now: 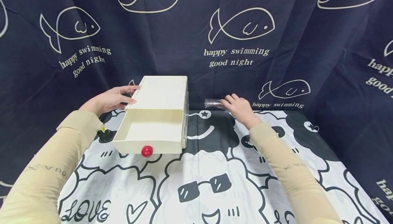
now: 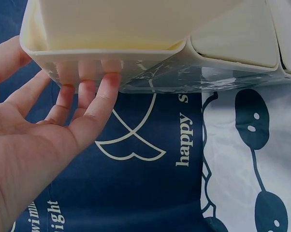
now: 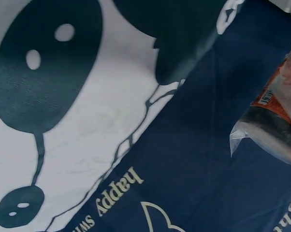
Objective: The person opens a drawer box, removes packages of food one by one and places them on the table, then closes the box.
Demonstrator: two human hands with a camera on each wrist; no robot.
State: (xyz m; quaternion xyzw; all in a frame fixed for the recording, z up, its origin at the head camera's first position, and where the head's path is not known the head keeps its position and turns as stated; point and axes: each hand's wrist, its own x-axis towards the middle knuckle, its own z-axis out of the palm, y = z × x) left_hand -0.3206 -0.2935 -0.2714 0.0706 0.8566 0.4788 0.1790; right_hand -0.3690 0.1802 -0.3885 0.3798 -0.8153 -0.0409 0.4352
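A white drawer box (image 1: 162, 92) stands on the table left of the middle, its drawer (image 1: 147, 145) pulled out toward me. A red round knob (image 1: 147, 151) is on the drawer's front. My left hand (image 1: 110, 98) is at the box's left side; in the left wrist view its spread fingertips (image 2: 110, 79) touch the translucent side wall. At the back of the table, right of the box, my right hand (image 1: 237, 107) pinches a clear plastic packet (image 1: 212, 103). The right wrist view shows part of this packet (image 3: 271, 128), with an orange label and dark contents; the fingers there are mostly hidden.
A small black object (image 1: 105, 135) with a yellow top sits left of the drawer, partly behind my left sleeve (image 1: 81, 128). The black-and-white patterned tablecloth (image 1: 172, 183) covers the table. A dark blue curtain (image 1: 184, 46) with fish prints hangs right behind the box.
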